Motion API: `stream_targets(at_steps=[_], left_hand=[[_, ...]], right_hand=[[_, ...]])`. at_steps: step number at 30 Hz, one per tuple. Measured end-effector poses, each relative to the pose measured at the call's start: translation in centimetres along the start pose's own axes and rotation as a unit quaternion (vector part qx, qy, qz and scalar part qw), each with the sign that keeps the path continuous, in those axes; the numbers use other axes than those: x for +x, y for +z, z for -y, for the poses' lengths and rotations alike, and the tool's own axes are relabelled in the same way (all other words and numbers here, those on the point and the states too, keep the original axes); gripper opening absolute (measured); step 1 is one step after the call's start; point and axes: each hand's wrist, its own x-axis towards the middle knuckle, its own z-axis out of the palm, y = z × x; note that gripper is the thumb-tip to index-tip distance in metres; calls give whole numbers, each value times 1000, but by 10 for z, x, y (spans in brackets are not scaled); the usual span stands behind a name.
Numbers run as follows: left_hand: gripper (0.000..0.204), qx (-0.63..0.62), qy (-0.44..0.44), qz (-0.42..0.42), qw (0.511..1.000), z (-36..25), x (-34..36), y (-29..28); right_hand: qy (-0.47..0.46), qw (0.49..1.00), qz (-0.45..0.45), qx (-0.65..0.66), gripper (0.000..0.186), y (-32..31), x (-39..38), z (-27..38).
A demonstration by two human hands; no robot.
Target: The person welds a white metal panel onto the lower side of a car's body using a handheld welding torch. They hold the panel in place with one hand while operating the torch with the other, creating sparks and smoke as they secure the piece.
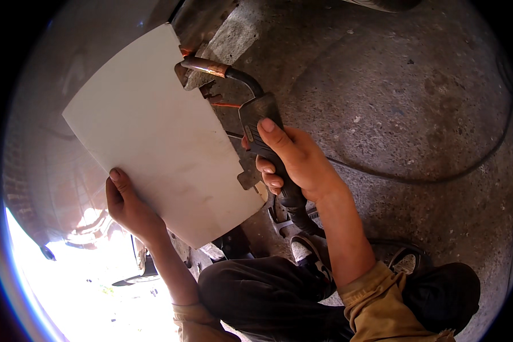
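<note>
My right hand grips the black handle of a welding torch, thumb along its top. The torch's copper nozzle points left and rests against the upper right edge of a white sheet-metal panel. My left hand holds the panel's lower left edge, thumb on the white face, keeping it tilted against a shiny grey car body. The torch's black hose runs down from my right hand toward my legs.
Rough concrete floor fills the right side, with a thin black cable curving across it. Rusty metal bits lie by the nozzle. My knees in dark trousers and a shoe are at the bottom. Bright glare lower left.
</note>
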Motion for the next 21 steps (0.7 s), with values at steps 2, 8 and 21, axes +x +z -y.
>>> stream_targets(at_steps=[2,8,21], left_hand=[[47,2,7,4,1000,0,-1,2],[46,4,1,14,1000,0,-4,5],[45,23,5,33,999,-5,-6,7]], right_hand=[[-5,1000,0,-8,63,1,0,0],[-12,1000,-6,-24,64,1,0,1],[-20,1000,-5,-18,62,3,0,3]])
